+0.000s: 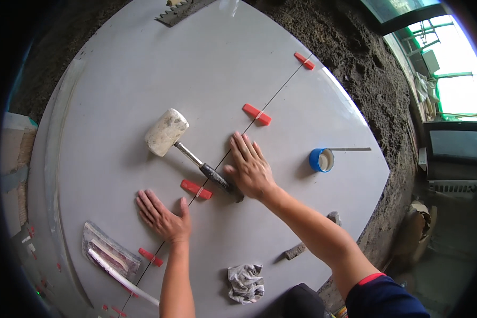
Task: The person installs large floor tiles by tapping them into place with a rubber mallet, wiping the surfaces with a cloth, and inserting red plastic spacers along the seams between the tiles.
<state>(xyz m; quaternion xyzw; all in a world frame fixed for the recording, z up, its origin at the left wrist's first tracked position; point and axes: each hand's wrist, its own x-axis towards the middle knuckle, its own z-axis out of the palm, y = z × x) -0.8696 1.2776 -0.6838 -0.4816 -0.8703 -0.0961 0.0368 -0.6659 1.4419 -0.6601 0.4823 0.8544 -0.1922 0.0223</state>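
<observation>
My left hand lies flat on a large grey tile, fingers spread, left of a thin dark seam. Beyond it rests a mallet, its whitish head to the left and its black grip reaching across the seam. My right hand is spread flat on the tile right of the seam, next to the mallet's grip. Along the seam sit several red tile-levelling wedges; one wedge lies between my hands, another wedge just beyond the right hand. Neither hand holds anything.
A notched trowel lies at the far edge and a flat trowel at lower left. A blue-rimmed cup with a thin stick stands on the right. Nearer lie a crumpled grey cloth and a dark block. Rough mortar borders the tile.
</observation>
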